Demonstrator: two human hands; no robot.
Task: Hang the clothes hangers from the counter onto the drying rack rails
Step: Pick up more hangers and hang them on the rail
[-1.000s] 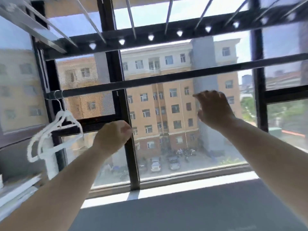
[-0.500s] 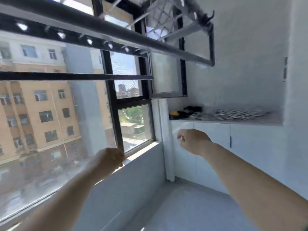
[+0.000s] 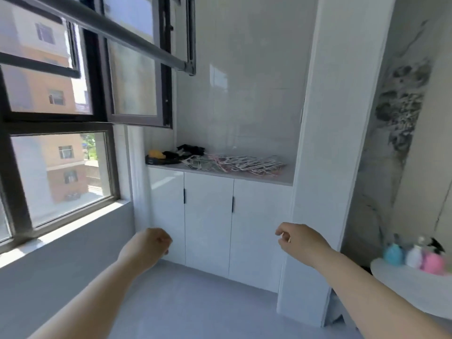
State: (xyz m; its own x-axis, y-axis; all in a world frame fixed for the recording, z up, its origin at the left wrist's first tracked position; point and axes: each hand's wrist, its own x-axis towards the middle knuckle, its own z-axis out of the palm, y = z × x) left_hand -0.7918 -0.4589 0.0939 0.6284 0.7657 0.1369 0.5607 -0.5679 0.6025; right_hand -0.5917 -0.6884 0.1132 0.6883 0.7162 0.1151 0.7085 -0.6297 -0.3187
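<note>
Both empty: left hand [image 3: 146, 248] and right hand [image 3: 302, 241] loosely curled, holding nothing. Hangers [image 3: 234, 163] piled on the counter [image 3: 283, 180] at twelve o'clock, well ahead. They look tangled, so I'd pinch one hook, steady the pile with the other hand, lift it clear slowly, then carry it to the rail [image 3: 122, 36] at ten o'clock.

Tangled pile of pale clothes hangers [image 3: 238, 163] lying flat on white counter [image 3: 286, 178], dark drying rack rail [image 3: 127, 40] overhead
</note>
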